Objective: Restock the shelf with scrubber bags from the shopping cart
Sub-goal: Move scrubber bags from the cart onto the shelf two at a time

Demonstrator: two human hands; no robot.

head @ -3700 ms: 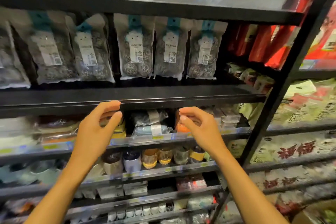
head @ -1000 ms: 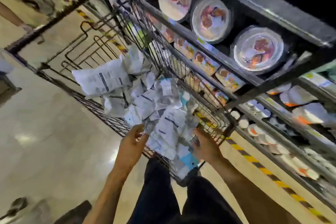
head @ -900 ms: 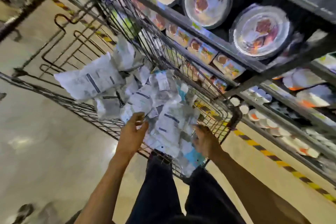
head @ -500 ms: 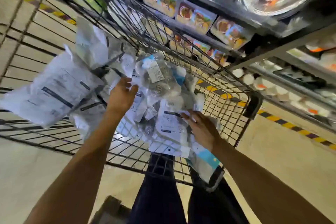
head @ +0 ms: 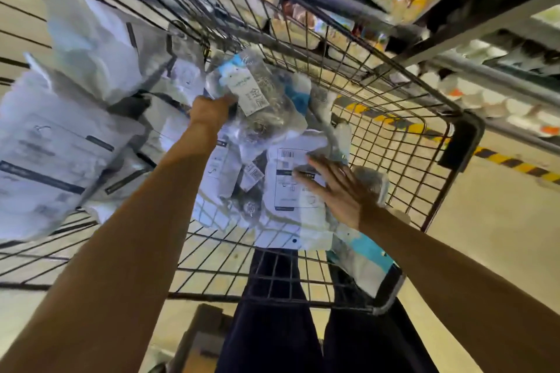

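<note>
A scrubber bag [head: 260, 106] is grasped by fingers of the left hand [head: 209, 110]. The right hand [head: 342, 188] is laid flat, fingers released, on a near bag [head: 288, 191], close to the right wall of the cart [head: 403, 142].

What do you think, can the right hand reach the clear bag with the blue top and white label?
Probably yes. The right hand lies flat on a flat white packet close to the clear blue-topped bag, which the left hand grips. Nothing in the wire cart stands between them.
</note>
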